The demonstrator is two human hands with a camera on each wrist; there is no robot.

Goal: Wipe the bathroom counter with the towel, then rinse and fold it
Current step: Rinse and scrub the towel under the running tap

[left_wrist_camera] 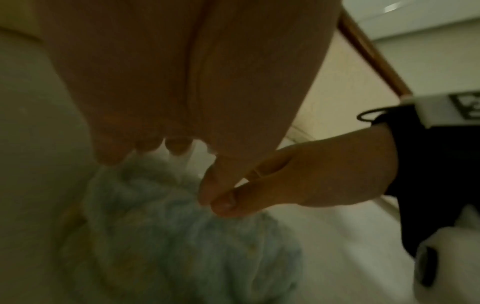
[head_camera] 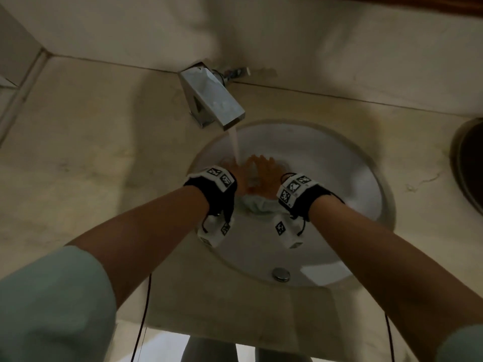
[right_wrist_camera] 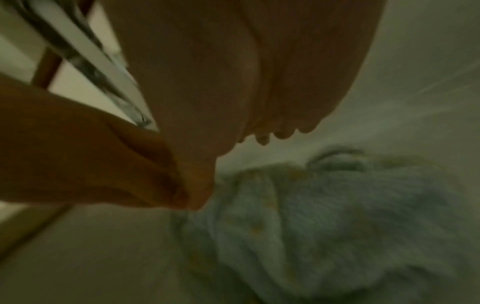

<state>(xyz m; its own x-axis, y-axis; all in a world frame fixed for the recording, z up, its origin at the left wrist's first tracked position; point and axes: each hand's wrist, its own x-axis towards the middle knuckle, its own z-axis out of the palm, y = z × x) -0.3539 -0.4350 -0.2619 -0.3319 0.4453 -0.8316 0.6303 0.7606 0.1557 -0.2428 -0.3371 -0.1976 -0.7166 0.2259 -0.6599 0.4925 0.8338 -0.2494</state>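
Observation:
Both hands are in the white sink basin point(head_camera: 332, 178), under the water stream point(head_camera: 236, 145) from the chrome faucet point(head_camera: 213, 97). My left hand point(head_camera: 234, 173) and right hand point(head_camera: 264, 171) lie side by side with straight fingers, thumbs touching. A crumpled light blue towel point(head_camera: 257, 206) lies in the basin beneath them. In the left wrist view the left hand point(left_wrist_camera: 182, 82) points its fingertips down onto the towel point(left_wrist_camera: 194, 246), with the right hand point(left_wrist_camera: 311, 174) beside it. The right wrist view shows the right hand point(right_wrist_camera: 246, 72) hovering just over the towel point(right_wrist_camera: 324, 216). Neither hand grips the cloth.
A beige stone counter point(head_camera: 91, 152) surrounds the basin and meets the wall behind the faucet. A metal drain fitting point(head_camera: 281, 274) sits at the basin's near side. A dark round object point(head_camera: 470, 163) stands at the right edge of the counter.

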